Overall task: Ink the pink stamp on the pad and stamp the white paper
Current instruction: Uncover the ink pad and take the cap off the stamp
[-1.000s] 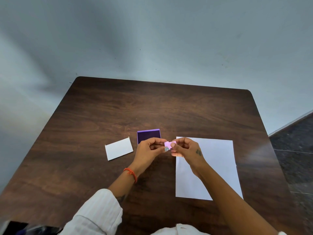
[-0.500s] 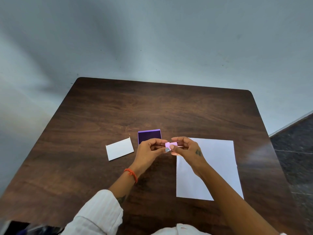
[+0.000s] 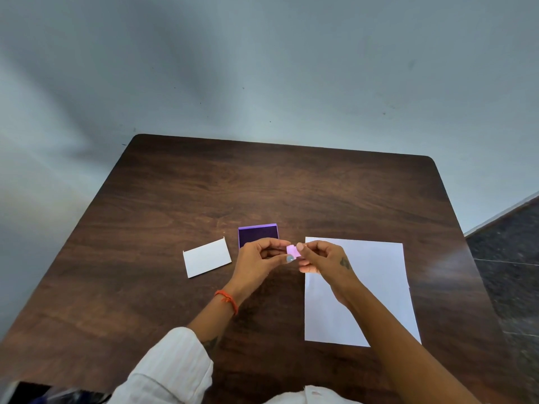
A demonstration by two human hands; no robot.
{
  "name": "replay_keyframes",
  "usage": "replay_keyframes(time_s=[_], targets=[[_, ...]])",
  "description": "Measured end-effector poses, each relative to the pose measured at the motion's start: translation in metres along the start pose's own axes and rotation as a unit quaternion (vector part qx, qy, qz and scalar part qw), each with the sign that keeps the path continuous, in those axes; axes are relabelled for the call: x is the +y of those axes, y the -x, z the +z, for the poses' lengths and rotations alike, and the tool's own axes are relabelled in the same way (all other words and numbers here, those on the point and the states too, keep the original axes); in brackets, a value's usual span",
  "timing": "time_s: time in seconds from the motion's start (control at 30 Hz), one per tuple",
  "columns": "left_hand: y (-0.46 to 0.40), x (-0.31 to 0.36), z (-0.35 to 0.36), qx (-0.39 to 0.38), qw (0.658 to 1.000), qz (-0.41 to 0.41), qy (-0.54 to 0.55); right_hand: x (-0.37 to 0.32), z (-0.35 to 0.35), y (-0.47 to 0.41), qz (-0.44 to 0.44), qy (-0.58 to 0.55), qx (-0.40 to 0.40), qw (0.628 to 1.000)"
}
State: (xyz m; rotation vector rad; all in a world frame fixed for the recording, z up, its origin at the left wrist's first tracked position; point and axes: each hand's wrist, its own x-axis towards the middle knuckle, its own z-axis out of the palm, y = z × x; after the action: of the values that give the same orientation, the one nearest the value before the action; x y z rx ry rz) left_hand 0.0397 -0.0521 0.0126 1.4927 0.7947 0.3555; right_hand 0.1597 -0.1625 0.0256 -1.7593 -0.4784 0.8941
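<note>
I am holding the pink stamp point(image 3: 293, 251) between both hands, lifted above the table point(image 3: 320, 185), in the gap between the pad point(image 3: 258, 234) and the white paper point(image 3: 376, 275). My left hand point(image 3: 259, 263) is pinching it from its left side, thumb and fingertips closed on the small block; my right hand point(image 3: 323, 259) is closing on its right side in the same way, forefinger on top. Neither grip is spread wide: both are narrowed down to the width of the stamp.

I am judging the stamp to be very light and rigid, a small block that could twist or slip out of a loose fingertip pinch. It is best held by its side faces, with the printing face kept free of the fingers, since that face must meet the ink cleanly. Which face is the printing one I cannot tell here.

The pad is lying open just beyond my left hand, its dark violet inking surface exposed within a lilac rim. A small white card point(image 3: 207, 258), possibly the lid, is resting to its left. The paper is lying flat under my right forearm, thin and liable to shift under pressing.

No brand, label or writing is readable on any of these things.
</note>
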Motion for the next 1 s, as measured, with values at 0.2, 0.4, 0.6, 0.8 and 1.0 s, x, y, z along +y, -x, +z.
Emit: replay_keyframes(time_s=[0.2,0.4,0.6,0.8,1.0], targets=[[-0.001,-0.001,0.000,-0.005,1.000,-0.007,0.009,-0.003,-0.005,0.002,-0.042,0.002,-0.003,0.999],[-0.003,-0.006,0.003,0.007,0.999,-0.025,0.021,0.000,-0.018,0.002,-0.016,-0.060,0.022,0.998],[-0.003,-0.020,0.014,0.014,0.994,-0.091,0.061,0.006,-0.031,0.006,0.010,-0.103,0.050,0.993],[-0.006,-0.031,0.021,0.051,0.993,-0.070,-0.076,0.014,-0.038,0.014,0.017,-0.116,0.052,0.992],[-0.003,-0.039,0.018,0.067,0.978,0.007,-0.199,0.018,-0.041,0.019,0.023,-0.121,0.057,0.991]])
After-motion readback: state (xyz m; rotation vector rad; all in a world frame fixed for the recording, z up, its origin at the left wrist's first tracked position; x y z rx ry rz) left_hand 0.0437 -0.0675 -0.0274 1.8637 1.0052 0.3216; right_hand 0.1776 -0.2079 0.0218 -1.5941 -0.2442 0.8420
